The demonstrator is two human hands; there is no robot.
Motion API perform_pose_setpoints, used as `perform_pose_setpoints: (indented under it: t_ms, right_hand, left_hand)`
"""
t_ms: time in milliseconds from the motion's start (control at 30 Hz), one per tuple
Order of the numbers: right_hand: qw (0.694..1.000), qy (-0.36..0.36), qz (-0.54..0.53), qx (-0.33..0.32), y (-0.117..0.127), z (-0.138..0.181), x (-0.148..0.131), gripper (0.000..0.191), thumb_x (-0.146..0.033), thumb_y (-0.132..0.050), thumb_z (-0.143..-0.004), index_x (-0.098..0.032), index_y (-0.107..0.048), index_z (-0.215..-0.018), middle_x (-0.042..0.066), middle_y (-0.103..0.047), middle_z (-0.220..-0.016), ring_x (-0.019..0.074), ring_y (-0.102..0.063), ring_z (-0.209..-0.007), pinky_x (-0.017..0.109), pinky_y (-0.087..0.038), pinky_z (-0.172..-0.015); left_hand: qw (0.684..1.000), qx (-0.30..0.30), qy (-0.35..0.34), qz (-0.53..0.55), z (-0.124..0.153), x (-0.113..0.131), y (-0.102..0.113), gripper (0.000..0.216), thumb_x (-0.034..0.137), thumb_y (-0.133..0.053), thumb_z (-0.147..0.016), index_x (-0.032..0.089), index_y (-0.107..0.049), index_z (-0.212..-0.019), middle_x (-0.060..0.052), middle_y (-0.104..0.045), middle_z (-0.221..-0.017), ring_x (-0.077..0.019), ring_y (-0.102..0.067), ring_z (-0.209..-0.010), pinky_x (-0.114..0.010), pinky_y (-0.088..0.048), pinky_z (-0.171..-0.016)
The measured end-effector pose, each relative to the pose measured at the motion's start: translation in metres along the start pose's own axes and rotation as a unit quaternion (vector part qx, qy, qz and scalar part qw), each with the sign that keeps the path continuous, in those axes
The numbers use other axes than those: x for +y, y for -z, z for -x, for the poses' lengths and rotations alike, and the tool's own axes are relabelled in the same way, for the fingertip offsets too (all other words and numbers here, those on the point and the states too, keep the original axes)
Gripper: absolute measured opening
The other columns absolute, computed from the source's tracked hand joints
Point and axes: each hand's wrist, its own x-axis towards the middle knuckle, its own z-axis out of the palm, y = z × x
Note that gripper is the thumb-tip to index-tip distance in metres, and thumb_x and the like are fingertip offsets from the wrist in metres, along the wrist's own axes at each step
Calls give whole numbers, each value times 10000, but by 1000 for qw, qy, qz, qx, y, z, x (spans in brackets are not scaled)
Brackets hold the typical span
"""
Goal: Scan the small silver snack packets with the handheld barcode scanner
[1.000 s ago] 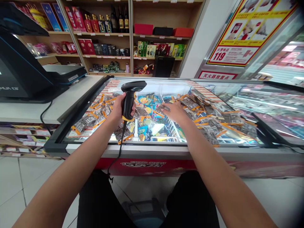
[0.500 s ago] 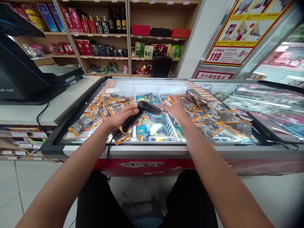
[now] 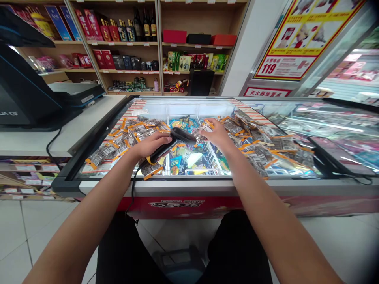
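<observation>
My left hand is wrapped round the handle of a black barcode scanner with an orange base, tipped forward so its head points at a small silver and orange packet. My right hand pinches that packet just beyond the scanner's head. Both hands hover over the glass lid of a chest freezer. Several more silver and orange packets lie spread over the lid to the left and to the right.
A black till screen and a flat black device stand on the white counter at left; the scanner's cable hangs down the freezer front. Shelves of boxes and bottles line the back wall. A second glass cabinet lies at right.
The scanner went from upright to tipped forward and low. My right hand lifted a packet from the lid and brought it in front of the scanner's head.
</observation>
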Motion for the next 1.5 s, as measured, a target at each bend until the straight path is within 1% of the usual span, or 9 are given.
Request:
perform_pose_setpoints:
  t_ms: [233, 433, 633, 800, 967, 1100, 1200, 1400, 1500]
  right_hand:
    - [999, -34, -16, -23, -6, -1, -3, 694, -339, -864, -871, -246, -709, -1540, 177, -708, -1525, 345, -834, -1081, 550, -762, -887]
    - [990, 71, 78, -94, -9, 5, -10, 921, -428, -795, -992, -230, -463, -1829, 215, -600, -1736, 408, -601, -1603, 581, -539, -1292]
    - [932, 56, 342, 108, 21, 6, -2, 387, -364, -717, -1013, -150, -839, -1311, 287, -719, -1456, 520, -597, -1485, 739, -452, -1262]
    - [917, -13, 393, 73, 34, 4, 14, 445, -461, -872, -918, -146, -855, -1230, 322, -691, -1462, 630, -514, -1509, 856, -396, -1205]
    - [923, 90, 367, -73, 19, 5, 6, 419, -396, -758, -1024, -214, -825, -1395, 219, -723, -1472, 488, -587, -1497, 679, -414, -1323]
    - [937, 45, 344, -37, 14, 10, -4, 657, -437, -865, -979, -144, -704, -1544, 286, -607, -1627, 535, -516, -1573, 658, -411, -1317]
    - [933, -25, 357, -38, 12, 13, -7, 625, -500, -832, -1011, -75, -731, -1459, 354, -672, -1501, 560, -633, -1437, 670, -503, -1210]
    - [960, 82, 247, -102, -24, 19, -22, 509, -397, -876, -960, -187, -777, -1412, 205, -759, -1387, 415, -739, -1284, 549, -615, -1098]
    - [978, 54, 185, -85, -35, 16, -25, 576, -409, -934, -902, -196, -746, -1404, 164, -766, -1285, 361, -768, -1134, 503, -644, -1019]
  left_hand:
    - [999, 38, -10, 21, -1, -1, -1, 426, 621, -717, -978, 225, -604, -867, -9, -666, -618, -157, -598, -435, -270, -464, -436]
    - [984, 134, -71, 95, -6, -2, 1, 562, 786, -643, -937, 229, -600, -875, -12, -650, -606, -146, -553, -413, -272, -426, -428]
    - [975, 164, -76, 126, -8, -1, 2, 566, 780, -620, -935, 228, -581, -818, -14, -637, -604, -129, -528, -414, -269, -428, -429]
    - [976, 165, -65, 123, -8, -2, 1, 568, 782, -605, -962, 232, -572, -823, -16, -646, -615, -128, -539, -426, -267, -439, -441]
    - [976, 167, -58, 124, -7, -2, -1, 587, 805, -611, -970, 234, -573, -844, -7, -638, -605, -133, -548, -433, -267, -456, -450]
    - [976, 168, -60, 127, -7, 0, 0, 589, 796, -595, -995, 233, -564, -828, -7, -622, -590, -133, -542, -425, -268, -434, -434]
    - [976, 161, -55, 132, -7, 1, -1, 593, 795, -587, -1012, 231, -567, -829, -4, -618, -592, -132, -536, -417, -269, -437, -436]
    - [979, 160, -57, 114, -6, 5, -3, 564, 760, -580, -1017, 228, -582, -829, -6, -629, -592, -131, -540, -425, -263, -442, -448]
    - [978, 165, -54, 112, -5, 6, -3, 572, 768, -586, -1009, 231, -573, -811, -11, -635, -596, -133, -545, -425, -268, -445, -451]
